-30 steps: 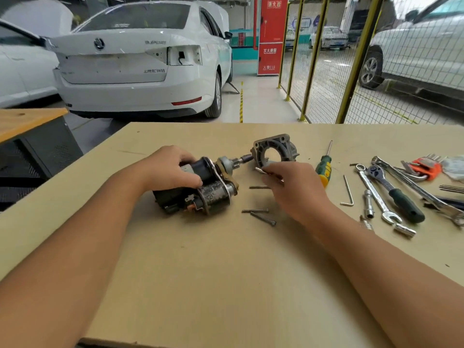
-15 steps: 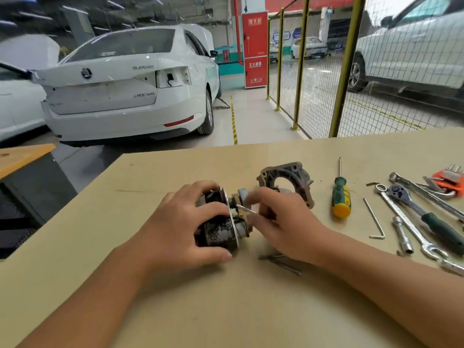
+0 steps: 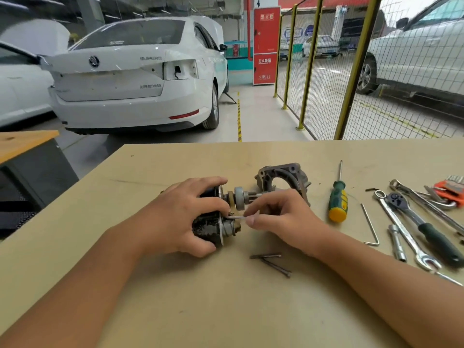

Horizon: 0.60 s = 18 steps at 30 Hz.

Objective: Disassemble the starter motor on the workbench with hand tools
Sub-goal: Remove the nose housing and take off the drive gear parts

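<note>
The black starter motor (image 3: 208,226) lies on its side on the wooden workbench (image 3: 226,310), its pinion shaft (image 3: 241,197) pointing right. My left hand (image 3: 180,217) grips the motor body from above. My right hand (image 3: 281,217) pinches a thin metal pin (image 3: 237,217) whose left end touches the motor's end plate. The removed grey nose housing (image 3: 283,178) sits just behind my right hand, partly hidden by it.
Two long bolts (image 3: 271,261) lie in front of my right hand. To the right are a green-yellow screwdriver (image 3: 337,199), a hex key (image 3: 370,227), a ratchet (image 3: 424,227), spanners, a socket extension (image 3: 396,243) and an orange hex-key set (image 3: 452,190). Cars and a mesh fence stand beyond the bench.
My right hand picked up the thin pin near the housing and brought it left to the motor's end plate. My left hand stayed gripping the motor, and the view shifted.
</note>
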Tool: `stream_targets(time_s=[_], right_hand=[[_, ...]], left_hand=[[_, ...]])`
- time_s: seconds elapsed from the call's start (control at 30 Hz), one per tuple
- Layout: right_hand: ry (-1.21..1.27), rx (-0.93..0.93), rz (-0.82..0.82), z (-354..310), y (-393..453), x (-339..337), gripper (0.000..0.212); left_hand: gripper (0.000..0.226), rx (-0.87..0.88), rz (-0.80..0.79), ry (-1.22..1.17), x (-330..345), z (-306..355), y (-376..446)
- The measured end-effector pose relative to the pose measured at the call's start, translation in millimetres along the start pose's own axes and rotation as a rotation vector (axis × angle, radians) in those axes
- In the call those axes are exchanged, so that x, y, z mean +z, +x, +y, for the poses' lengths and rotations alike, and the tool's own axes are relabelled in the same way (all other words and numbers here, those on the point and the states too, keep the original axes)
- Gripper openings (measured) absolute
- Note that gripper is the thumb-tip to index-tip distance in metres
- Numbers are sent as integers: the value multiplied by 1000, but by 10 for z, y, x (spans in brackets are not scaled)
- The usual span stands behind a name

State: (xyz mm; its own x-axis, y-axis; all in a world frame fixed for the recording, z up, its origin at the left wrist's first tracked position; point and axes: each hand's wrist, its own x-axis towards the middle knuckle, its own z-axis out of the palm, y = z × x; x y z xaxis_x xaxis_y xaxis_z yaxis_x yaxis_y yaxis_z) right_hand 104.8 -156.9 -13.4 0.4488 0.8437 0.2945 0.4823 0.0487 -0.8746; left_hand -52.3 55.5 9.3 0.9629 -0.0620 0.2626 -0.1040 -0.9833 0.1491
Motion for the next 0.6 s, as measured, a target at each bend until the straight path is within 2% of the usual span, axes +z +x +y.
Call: stream_targets(time_s=[0.2,0.37,0.6], right_hand=[[56,39,3,-9,-21,3,3],[207,173,-21,-2,-33,58,3],[297,334,-12,-26,36,77,2]], left_hand=[[62,10,9,-41,-3,38,-18],[57,40,40,-50,23,28,-19],[52,36,100,-167,24,32,-43]])
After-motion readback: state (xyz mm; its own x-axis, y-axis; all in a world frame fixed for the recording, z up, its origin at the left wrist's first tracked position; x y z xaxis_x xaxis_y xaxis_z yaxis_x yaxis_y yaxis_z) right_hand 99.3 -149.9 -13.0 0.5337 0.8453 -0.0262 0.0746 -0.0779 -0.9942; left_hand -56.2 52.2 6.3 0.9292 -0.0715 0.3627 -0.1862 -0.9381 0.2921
